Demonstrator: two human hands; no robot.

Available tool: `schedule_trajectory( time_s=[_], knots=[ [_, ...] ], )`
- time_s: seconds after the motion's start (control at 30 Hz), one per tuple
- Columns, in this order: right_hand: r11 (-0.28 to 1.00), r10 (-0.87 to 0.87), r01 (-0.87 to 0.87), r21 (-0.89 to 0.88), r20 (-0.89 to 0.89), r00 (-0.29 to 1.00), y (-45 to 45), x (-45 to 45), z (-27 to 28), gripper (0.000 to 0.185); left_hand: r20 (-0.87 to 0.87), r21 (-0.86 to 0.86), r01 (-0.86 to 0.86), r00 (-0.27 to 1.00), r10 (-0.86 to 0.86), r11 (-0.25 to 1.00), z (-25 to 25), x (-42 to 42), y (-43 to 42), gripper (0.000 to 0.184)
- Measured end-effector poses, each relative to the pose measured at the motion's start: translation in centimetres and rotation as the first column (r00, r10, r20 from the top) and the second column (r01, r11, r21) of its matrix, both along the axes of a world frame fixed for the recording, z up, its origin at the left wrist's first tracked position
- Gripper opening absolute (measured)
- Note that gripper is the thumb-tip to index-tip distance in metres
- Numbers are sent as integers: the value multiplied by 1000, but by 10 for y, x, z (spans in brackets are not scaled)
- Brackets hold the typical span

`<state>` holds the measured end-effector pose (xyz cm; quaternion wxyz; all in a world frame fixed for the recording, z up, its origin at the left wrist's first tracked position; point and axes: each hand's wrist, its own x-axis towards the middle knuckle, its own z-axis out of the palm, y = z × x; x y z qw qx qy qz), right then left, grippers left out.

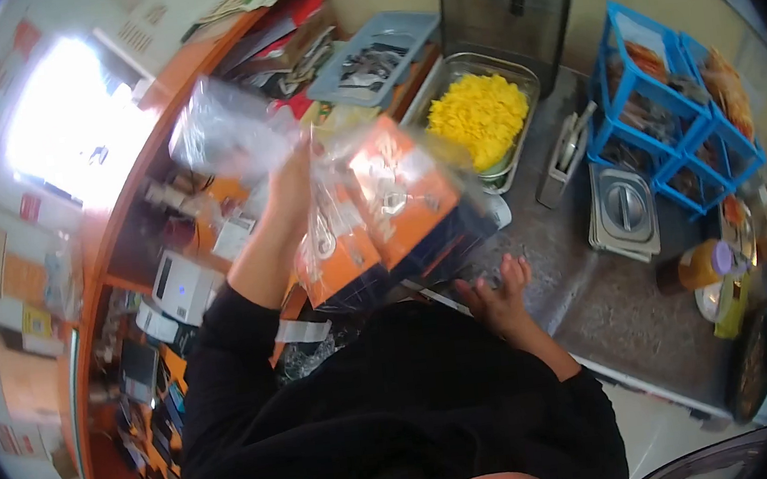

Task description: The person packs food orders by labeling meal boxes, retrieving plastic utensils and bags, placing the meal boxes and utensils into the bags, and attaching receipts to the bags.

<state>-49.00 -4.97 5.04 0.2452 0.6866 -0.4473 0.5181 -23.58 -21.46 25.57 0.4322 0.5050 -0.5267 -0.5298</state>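
My left hand (295, 169) is raised and closed around the gathered top of a clear plastic bag (227, 130). Inside the bag are two orange boxes with dark lower sides, a larger box (402, 195) and a smaller box (338, 254). They hang in front of my chest, left of the counter. The plastic partly covers my left fingers. My right hand (502, 300) is at the counter's near edge, to the right of the boxes. Its fingers are apart and nothing is in it.
Beyond the boxes, a metal tray (521, 85) holds yellow food. Blue baskets (662, 131) stand at the right, behind lidded metal containers (623, 210). A yellow bottle (700, 267) is at far right. On the left, an orange shelf unit (132, 200) holds a printer (185, 288).
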Motion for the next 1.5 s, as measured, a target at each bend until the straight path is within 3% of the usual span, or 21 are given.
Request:
schedule_trajectory(
  time_s=[0.07,0.17,0.23,0.27,0.33,0.43,0.53,0.63,0.73,0.8,0.9,0.93,1.0,1.07,1.1,1.17,1.23,1.3,1.37,1.4,1.5],
  knots=[
    [975,94,-92,-200,2,996,-26,3,17,82,-384,253,298,904,-187,921,35,20,-8,32],
    [916,55,-48,-398,6,998,-64,-14,88,82,-353,318,250,926,-131,915,73,-19,31,30],
    [884,20,2,-467,42,999,-75,-27,121,77,-87,105,105,992,-96,989,90,-55,52,38],
    [884,46,-9,-467,68,997,-78,-27,127,74,265,-178,271,939,-219,946,90,-54,49,35],
    [924,125,-48,-379,180,976,-71,-22,118,69,737,-409,526,673,-71,746,98,-54,56,28],
    [970,238,-197,-142,399,886,-61,-8,96,62,900,-401,685,419,121,608,128,-69,67,24],
    [807,322,-583,90,761,563,-59,15,89,55,909,-415,731,354,220,541,134,-60,50,24],
    [395,139,-915,-87,990,-34,-70,43,99,49,906,-423,712,340,252,560,122,-42,42,28],
    [162,-127,-954,-252,953,-274,-83,58,103,44,892,-438,626,393,225,646,92,-25,32,35],
    [149,-222,-972,-184,951,-214,-91,50,95,42,817,-534,527,523,243,661,28,5,1,41],
    [202,-364,-949,243,918,158,-108,-12,51,31,861,-315,400,502,82,861,-19,6,2,40],
    [191,-436,-886,423,845,310,-116,-40,33,25,810,-328,379,584,51,865,-36,6,7,37],
    [305,-368,-887,346,902,225,-125,-59,40,24,681,-325,338,732,-29,883,-86,5,13,33],
    [350,-316,-814,464,876,364,-142,-53,60,23,196,-316,296,950,-243,901,-121,17,23,32],
    [364,-295,-783,504,860,416,-157,-40,77,22,-80,-314,265,949,-304,912,-140,24,17,32],
    [296,-198,-799,523,852,484,-195,-18,91,22,89,-248,376,926,-366,893,-241,28,-19,28],
    [261,-54,-749,609,784,619,-245,9,89,23,-327,196,335,908,-261,922,-198,30,-18,25],
    [247,147,-725,644,714,684,-298,49,94,23,-245,368,336,934,-258,867,-168,27,-29,23],
    [268,281,-677,685,617,735,-356,85,78,23,307,274,323,863,-400,906,-152,23,-49,23],
    [310,310,-535,786,448,839,-382,101,72,23,579,-94,534,716,-390,840,-153,31,-54,24],
    [418,337,-61,907,-92,937,-441,144,44,24,556,-391,536,785,-273,748,-174,33,-70,24]
  ],
)
